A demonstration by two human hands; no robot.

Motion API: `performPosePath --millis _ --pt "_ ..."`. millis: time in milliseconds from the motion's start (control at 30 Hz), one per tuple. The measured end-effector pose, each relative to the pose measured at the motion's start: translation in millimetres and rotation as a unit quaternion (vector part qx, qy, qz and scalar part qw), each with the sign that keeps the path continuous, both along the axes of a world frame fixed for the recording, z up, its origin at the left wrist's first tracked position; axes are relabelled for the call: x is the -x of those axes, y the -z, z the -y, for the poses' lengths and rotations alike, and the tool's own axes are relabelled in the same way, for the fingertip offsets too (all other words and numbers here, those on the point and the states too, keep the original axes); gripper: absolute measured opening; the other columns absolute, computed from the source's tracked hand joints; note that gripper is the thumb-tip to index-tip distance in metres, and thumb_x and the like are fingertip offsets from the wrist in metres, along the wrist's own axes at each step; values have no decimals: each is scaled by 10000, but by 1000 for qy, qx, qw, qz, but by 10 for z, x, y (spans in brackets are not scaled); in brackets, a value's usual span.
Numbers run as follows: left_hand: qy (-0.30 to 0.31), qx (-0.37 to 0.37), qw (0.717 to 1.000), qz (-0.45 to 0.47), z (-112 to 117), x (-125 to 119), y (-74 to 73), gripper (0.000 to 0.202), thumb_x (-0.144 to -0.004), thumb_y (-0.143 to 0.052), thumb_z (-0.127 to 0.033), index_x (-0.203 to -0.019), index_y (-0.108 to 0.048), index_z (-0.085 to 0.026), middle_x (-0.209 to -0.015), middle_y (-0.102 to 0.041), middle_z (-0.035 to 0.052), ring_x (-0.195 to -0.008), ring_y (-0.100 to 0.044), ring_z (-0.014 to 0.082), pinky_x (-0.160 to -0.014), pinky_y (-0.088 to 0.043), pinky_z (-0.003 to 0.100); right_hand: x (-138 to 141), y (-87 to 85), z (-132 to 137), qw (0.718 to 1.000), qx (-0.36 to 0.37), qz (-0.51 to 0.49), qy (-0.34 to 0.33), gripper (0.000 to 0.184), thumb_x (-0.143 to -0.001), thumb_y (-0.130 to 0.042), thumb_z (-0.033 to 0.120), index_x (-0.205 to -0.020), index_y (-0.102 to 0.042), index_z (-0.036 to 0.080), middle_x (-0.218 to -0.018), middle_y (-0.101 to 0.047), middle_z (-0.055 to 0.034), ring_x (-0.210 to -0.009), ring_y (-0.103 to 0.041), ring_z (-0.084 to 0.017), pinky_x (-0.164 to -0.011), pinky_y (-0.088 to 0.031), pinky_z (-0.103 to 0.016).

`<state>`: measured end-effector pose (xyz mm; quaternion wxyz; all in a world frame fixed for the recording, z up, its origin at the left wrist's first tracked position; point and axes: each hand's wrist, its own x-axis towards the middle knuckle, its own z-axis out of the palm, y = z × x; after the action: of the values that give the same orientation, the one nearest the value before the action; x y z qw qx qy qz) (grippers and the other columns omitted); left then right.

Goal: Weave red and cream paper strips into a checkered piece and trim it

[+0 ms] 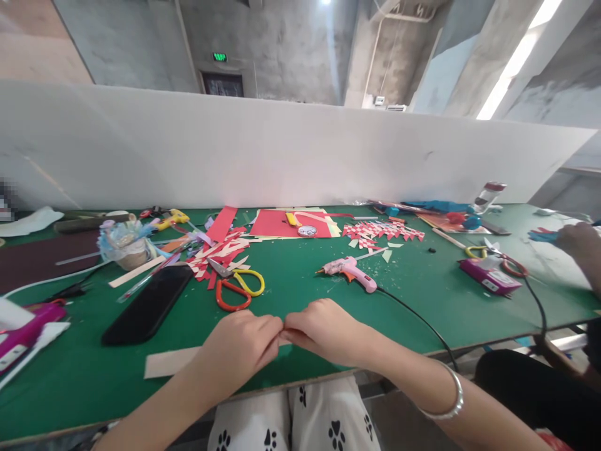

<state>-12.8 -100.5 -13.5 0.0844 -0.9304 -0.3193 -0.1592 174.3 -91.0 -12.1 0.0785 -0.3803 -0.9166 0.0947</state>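
Note:
Close to the table's front edge, my left hand (246,344) and my right hand (326,332) meet with fingers pinched together. Between them runs a pale paper strip (171,362); its left end sticks out past my left wrist, and a small bit shows between the hands. My fingers cover the rest of it. Just beyond my left hand lie scissors (239,289) with one red and one yellow handle loop. A pink hot glue gun (350,270) rests on its side beyond my right hand, its nozzle pointing left. Left of my hands is a black phone (148,305).
Red and white paper strips (223,247) are heaped behind the scissors, with red paper sheets (272,224) at the back. A woven paper piece (382,232) lies to their right. The glue gun's black cord (417,318) runs off the front edge. Another person's hand (577,244) is far right.

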Motion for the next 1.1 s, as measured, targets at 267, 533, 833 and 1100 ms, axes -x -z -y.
performPosePath --millis 267,533,833,1100 --pt "40 -152 988 4 -57 80 53 336 -853 -316 -75 -562 -443 -188 -434 -451 -57 -380 -403 98 -471 -254 262 -122 -21 -43 972 165 -164 -19 319 -884 -432 191 -567 -397 170 -454 -454 54 -434 -375 -54 -488 -257 -177" --pt "-47 -189 976 -93 -255 907 272 336 -861 -354 -123 -570 -505 -197 -432 -485 -48 -418 -462 112 -541 -303 259 -686 38 -106 959 191 -202 49 369 -906 -387 315 -562 -373 184 -460 -453 41 -437 -400 -73 -488 -320 -187" --pt "-465 126 872 84 -230 2066 347 286 -856 -356 -435 -906 -551 -232 -817 -671 -38 -679 -617 140 -585 -415 198 -1079 -33 -4 963 159 -186 116 403 -919 -348 415 -594 -412 185 -489 -437 41 -459 -379 -79 -502 -309 -196" --pt "-506 202 838 27 -344 2670 576 736 -799 -296 -597 -1290 -406 -61 -1334 -438 180 -1252 -361 318 -1003 -279 422 -1045 33 -8 963 179 -173 108 413 -923 -326 439 -606 -403 186 -502 -433 36 -461 -383 -79 -508 -315 -200"
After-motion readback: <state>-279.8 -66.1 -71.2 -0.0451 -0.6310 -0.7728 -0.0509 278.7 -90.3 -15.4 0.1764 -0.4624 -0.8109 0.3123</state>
